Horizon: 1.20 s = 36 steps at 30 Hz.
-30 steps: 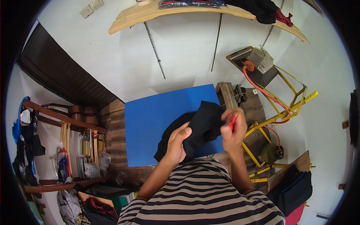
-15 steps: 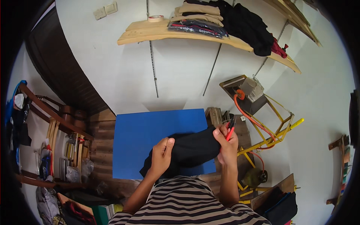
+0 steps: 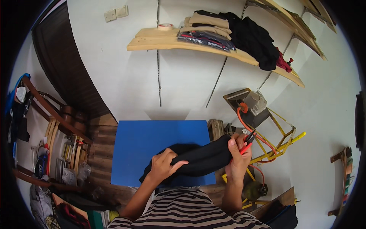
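A black cloth garment [image 3: 204,157] stretches between my two hands above a blue tabletop [image 3: 133,141]. My left hand [image 3: 164,165] lies on its left part, fingers curled on the cloth and thumb stretched out over it. At the right end, my right hand [image 3: 239,150] pinches the cloth edge. That same hand also holds small thread snips [image 3: 248,143] with red handles, their dark pointed tips facing up and away. The left end of the garment droops over the near part of the tabletop.
Beyond the table, a wooden shelf [image 3: 152,43] carries folded clothes [image 3: 207,23] and a tape roll [image 3: 165,26]. At the right stands a yellow metal frame [image 3: 280,154] with an orange hose [image 3: 263,133]. A rack [image 3: 78,152] of books and bags is at the left.
My right hand has moved right with the snips, drawing the cloth out longer. My left thumb now points right across the fabric. The whole view has shifted slightly.
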Tool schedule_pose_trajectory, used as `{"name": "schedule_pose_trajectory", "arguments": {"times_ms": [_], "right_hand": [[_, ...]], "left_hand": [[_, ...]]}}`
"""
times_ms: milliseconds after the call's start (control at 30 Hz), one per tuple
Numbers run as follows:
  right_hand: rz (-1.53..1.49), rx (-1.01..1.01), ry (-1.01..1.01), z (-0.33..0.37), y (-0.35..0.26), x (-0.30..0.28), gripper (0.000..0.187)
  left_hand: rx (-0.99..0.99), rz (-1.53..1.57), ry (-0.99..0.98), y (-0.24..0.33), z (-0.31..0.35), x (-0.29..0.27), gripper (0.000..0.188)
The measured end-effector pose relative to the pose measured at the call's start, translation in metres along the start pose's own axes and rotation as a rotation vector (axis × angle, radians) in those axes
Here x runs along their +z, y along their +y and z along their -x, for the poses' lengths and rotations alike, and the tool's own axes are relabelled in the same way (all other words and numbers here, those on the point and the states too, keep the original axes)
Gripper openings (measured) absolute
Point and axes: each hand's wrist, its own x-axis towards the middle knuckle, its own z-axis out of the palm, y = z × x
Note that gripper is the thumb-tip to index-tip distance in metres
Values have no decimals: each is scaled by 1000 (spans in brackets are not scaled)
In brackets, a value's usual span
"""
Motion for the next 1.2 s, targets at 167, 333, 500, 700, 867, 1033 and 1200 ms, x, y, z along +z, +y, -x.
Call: {"name": "schedule_pose_trajectory", "arguments": {"times_ms": [167,333,500,700,867,1033,1200], "right_hand": [[69,-101,105,-17,-2,-19,26],[174,-84,146,-36,17,-34,26],[255,48,35,-42,62,-40,21],[588,29,10,-46,98,-42,27],[929,-190,72,-12,75,-34,27],[815,-77,-366,35,54,-15,25],[776,-96,-395,44,59,-8,20]], "left_hand": [[-227,125,-409,-1,11,-14,30],[-130,594,-581,6,15,-30,15],[-537,1506,-336,22,33,-24,20],[-890,1623,-271,17,53,-21,38],[-991,1580,-115,15,57,-17,47],[-1043,1530,-95,17,51,-13,48],[-1059,1507,-123,20,48,-10,49]]}}
